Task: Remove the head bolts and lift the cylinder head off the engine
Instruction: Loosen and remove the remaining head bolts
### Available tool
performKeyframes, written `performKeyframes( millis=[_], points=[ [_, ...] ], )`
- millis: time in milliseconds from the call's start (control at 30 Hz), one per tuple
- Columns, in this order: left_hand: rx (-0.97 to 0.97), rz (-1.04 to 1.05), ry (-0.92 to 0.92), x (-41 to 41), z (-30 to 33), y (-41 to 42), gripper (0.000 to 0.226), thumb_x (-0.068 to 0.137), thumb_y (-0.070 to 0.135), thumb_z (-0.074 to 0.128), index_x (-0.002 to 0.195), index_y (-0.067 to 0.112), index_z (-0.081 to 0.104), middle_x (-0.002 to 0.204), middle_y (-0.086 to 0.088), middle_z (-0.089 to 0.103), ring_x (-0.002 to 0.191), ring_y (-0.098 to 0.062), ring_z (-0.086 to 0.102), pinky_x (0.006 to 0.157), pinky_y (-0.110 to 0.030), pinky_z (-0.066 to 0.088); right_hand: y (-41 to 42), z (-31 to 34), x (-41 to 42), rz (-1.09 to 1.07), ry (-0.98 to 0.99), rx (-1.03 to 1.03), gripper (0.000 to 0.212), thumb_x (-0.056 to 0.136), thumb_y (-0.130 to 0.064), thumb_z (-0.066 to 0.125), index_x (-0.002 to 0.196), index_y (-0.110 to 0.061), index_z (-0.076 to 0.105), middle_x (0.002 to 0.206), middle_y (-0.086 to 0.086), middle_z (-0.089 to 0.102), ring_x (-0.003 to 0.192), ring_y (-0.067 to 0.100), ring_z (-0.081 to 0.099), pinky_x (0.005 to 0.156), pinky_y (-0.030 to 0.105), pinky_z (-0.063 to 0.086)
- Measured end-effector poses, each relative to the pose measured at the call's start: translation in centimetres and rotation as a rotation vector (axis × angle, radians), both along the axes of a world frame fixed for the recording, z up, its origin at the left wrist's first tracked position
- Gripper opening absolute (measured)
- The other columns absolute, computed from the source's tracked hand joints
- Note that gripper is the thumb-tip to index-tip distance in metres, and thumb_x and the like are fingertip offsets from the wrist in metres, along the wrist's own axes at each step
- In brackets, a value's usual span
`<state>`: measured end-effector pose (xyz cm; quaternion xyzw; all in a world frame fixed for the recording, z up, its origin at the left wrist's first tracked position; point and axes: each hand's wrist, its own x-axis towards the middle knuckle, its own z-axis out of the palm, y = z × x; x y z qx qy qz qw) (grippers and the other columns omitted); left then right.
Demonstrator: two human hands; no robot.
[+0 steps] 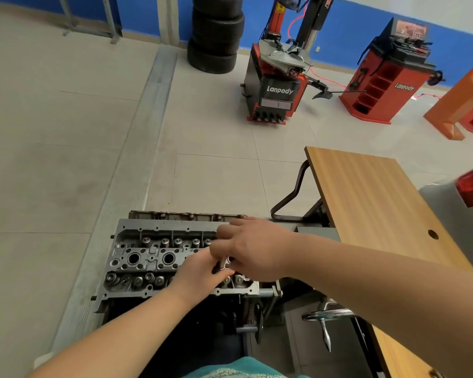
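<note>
Pale floor tiles and a blue-banded wall frame a workshop where a stack of black tyres, a red tyre-changing machine and a red wheel balancer stand well behind the work. Nearer, the grey cast-metal cylinder head sits on the engine, which is carried on a stand, valve springs and two dark round bores facing up, so the top is open to reach from above. It lies just left of a brown wood-grain tabletop, and a chrome handwheel sticks out near the stand's right end, probably for turning the engine.

Both hands meet over the head's right half. The left hand curls its fingers round a small dark tool or part; the right hand closes over the same item from above. What it is, I cannot tell, being mostly hidden. My guess is a tool being seated on a head bolt. The head is not yet lifted.
</note>
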<state>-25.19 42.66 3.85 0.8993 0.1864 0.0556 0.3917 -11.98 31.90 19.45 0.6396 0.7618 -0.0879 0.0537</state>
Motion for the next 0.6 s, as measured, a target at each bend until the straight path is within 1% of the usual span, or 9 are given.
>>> performKeyframes(
  millis=[67, 100, 200, 300, 367, 433, 500, 533, 600],
  points=[
    [0.016, 0.049, -0.059, 0.1, -0.2, -0.9, 0.013, 0.091, 0.027, 0.070, 0.088, 0.021, 0.058, 0.078, 0.016, 0.054, 0.075, -0.007, 0.056, 0.070, -0.027, 0.048, 0.2, -0.3, -0.7, -0.193, 0.012, 0.015, 0.033, 0.100, -0.051, 0.054, 0.111, -0.022, 0.046, 0.084, -0.003, 0.058, 0.067, 0.021, 0.053, 0.053, 0.030, 0.035],
    [0.012, 0.053, -0.098, 0.2, -0.2, -1.2, 0.009, 0.091, 0.025, 0.071, 0.093, 0.021, 0.063, 0.079, 0.018, 0.054, 0.076, -0.005, 0.055, 0.070, -0.024, 0.047, 0.3, -0.7, -1.0, -0.251, -0.040, 0.004, 0.033, 0.103, -0.052, 0.049, 0.103, -0.020, 0.043, 0.072, -0.003, 0.053, 0.057, 0.019, 0.048, 0.048, 0.028, 0.027],
    [-0.074, -0.028, -0.077, 0.0, -0.1, -1.2, 0.018, 0.095, 0.024, 0.070, 0.102, 0.038, 0.062, 0.094, 0.022, 0.059, 0.088, -0.002, 0.058, 0.078, -0.017, 0.047, 0.2, -1.9, -1.0, -0.249, -0.101, -0.007, 0.023, 0.107, -0.035, 0.050, 0.099, -0.020, 0.035, 0.067, -0.002, 0.047, 0.055, 0.020, 0.044, 0.046, 0.029, 0.022],
    [-0.151, -0.151, 0.055, -0.5, -0.1, 0.1, 0.040, 0.100, 0.023, 0.063, 0.094, 0.059, 0.048, 0.098, 0.039, 0.055, 0.092, 0.011, 0.055, 0.076, -0.007, 0.042, 0.0, -1.7, -0.2, -0.094, -0.073, 0.002, 0.021, 0.097, -0.013, 0.063, 0.101, -0.017, 0.043, 0.079, 0.001, 0.055, 0.069, 0.022, 0.050, 0.057, 0.032, 0.037],
    [-0.077, -0.169, 0.087, -0.4, -0.1, 0.8, 0.035, 0.100, 0.023, 0.065, 0.089, 0.053, 0.050, 0.087, 0.029, 0.060, 0.085, 0.010, 0.057, 0.073, -0.010, 0.043, 0.0, -1.4, 0.6, 0.052, -0.057, 0.010, 0.022, 0.089, -0.004, 0.065, 0.106, -0.014, 0.055, 0.085, 0.003, 0.058, 0.075, 0.021, 0.045, 0.070, 0.033, 0.039],
    [-0.023, -0.137, 0.084, -0.3, 0.0, 0.8, 0.025, 0.098, 0.025, 0.069, 0.089, 0.040, 0.052, 0.079, 0.024, 0.056, 0.079, 0.004, 0.057, 0.076, -0.023, 0.048, -0.1, -1.2, 1.0, 0.110, -0.009, 0.016, 0.027, 0.088, -0.004, 0.066, 0.111, -0.015, 0.059, 0.091, 0.003, 0.059, 0.078, 0.020, 0.043, 0.073, 0.033, 0.038],
    [-0.028, -0.065, 0.053, -0.4, -0.2, 0.4, 0.016, 0.096, 0.024, 0.071, 0.090, 0.031, 0.058, 0.078, 0.022, 0.057, 0.079, -0.004, 0.058, 0.078, -0.031, 0.050, -0.4, -1.3, 0.7, -0.021, 0.069, 0.025, 0.023, 0.097, -0.026, 0.064, 0.117, -0.017, 0.056, 0.093, 0.000, 0.061, 0.079, 0.020, 0.051, 0.068, 0.033, 0.042],
    [-0.047, -0.025, 0.032, -0.6, -0.5, 0.1, 0.012, 0.095, 0.021, 0.070, 0.092, 0.028, 0.061, 0.077, 0.021, 0.059, 0.080, -0.006, 0.060, 0.078, -0.031, 0.050, -0.5, -1.3, 0.4, -0.146, 0.087, 0.013, 0.035, 0.100, -0.046, 0.058, 0.119, -0.017, 0.052, 0.087, -0.002, 0.061, 0.074, 0.019, 0.055, 0.059, 0.033, 0.041],
    [-0.085, 0.055, -0.020, -1.1, -1.1, -0.7, 0.011, 0.094, 0.015, 0.068, 0.097, 0.026, 0.068, 0.078, 0.020, 0.062, 0.081, 0.000, 0.060, 0.077, -0.020, 0.049, -0.6, -1.9, -0.5, -0.294, 0.021, -0.020, 0.054, 0.098, -0.070, 0.041, 0.108, -0.017, 0.048, 0.068, -0.005, 0.053, 0.056, 0.016, 0.051, 0.046, 0.030, 0.029]
  ],
)
